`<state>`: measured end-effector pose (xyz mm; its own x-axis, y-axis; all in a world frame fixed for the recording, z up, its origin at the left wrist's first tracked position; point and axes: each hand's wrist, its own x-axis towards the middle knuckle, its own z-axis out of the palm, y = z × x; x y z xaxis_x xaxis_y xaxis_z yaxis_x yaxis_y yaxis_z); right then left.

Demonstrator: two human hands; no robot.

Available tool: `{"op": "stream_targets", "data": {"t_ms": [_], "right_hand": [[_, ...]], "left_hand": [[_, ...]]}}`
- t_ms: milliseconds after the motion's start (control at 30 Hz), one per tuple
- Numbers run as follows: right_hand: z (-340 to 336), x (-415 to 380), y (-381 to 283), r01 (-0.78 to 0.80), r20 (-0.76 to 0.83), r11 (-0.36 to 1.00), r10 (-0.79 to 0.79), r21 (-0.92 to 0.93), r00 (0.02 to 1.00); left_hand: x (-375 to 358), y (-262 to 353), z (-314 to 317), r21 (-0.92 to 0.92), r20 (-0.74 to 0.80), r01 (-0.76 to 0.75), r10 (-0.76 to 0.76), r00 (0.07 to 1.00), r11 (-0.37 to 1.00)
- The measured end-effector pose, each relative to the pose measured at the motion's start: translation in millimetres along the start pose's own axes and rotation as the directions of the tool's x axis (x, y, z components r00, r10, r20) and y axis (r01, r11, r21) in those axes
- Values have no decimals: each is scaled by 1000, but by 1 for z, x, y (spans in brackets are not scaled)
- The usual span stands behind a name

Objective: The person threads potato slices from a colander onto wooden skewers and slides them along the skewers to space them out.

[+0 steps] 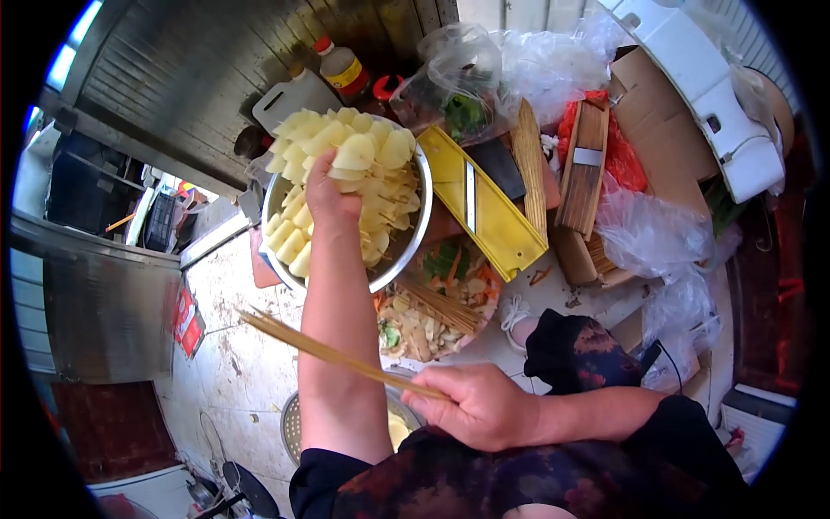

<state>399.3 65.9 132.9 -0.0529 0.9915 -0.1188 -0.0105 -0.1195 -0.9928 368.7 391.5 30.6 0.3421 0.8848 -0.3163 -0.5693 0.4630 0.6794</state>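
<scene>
A large metal bowl point(424, 203) holds many pale yellow slices, threaded in rows on sticks. My left hand point(331, 195) reaches into the bowl, with its fingers closed among the skewered slices point(354, 151); part of the fingers is hidden behind them. In front of my body, my right hand point(475, 405) is closed around a bundle of thin wooden sticks point(324, 350) that points to the left. Below the bowl lies a round tray of mixed cut vegetables point(415, 333), with more sticks resting on it. A yellow slicer point(488, 212) with a metal blade leans right of the bowl.
A wooden slicer point(584, 164) and a long bundle of sticks point(528, 164) lie at the right, near a cardboard box point(661, 130) and plastic bags point(657, 229). Bottles point(344, 69) stand behind the bowl. A perforated metal colander point(292, 428) sits near my lap.
</scene>
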Motion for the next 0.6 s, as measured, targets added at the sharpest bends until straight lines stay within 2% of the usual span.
{"op": "stream_targets", "data": {"t_ms": [67,133,167,233,267,333,433,467,533,567,600], "right_hand": [[0,0,0,2,20,1000,-1,-31,1000],[1,1,-1,3,49,1000,-4,18,999],[3,1,0,4,48,1000,-4,15,999],[6,-1,0,2,51,1000,-3,12,999],[7,-1,0,-4,52,1000,3,9,999],[10,-3,4,12,45,1000,-12,-4,999],[13,-7,1,-4,47,1000,4,-3,999],[14,-8,-1,-25,44,1000,24,6,999],[21,-8,3,17,15,1000,-17,23,1000],[25,-7,7,59,19,998,-59,8,998],[29,-8,10,96,27,995,-95,-5,995]], "left_hand": [[7,-6,4,62,-40,60,-58,998,996],[5,-8,7,180,-232,185,-141,962,966],[3,-6,8,181,-230,183,-139,963,966],[-2,4,12,346,-249,255,-174,953,903],[-5,8,16,349,-240,245,-166,956,905],[-17,13,19,505,-312,285,-135,940,815],[-32,18,11,518,-363,300,-111,925,801],[-40,16,4,520,-371,300,-105,923,800],[-64,15,-19,460,-225,45,67,972,887],[-86,19,-26,458,-239,45,74,968,888],[-114,23,-35,456,-190,27,68,979,890]]}}
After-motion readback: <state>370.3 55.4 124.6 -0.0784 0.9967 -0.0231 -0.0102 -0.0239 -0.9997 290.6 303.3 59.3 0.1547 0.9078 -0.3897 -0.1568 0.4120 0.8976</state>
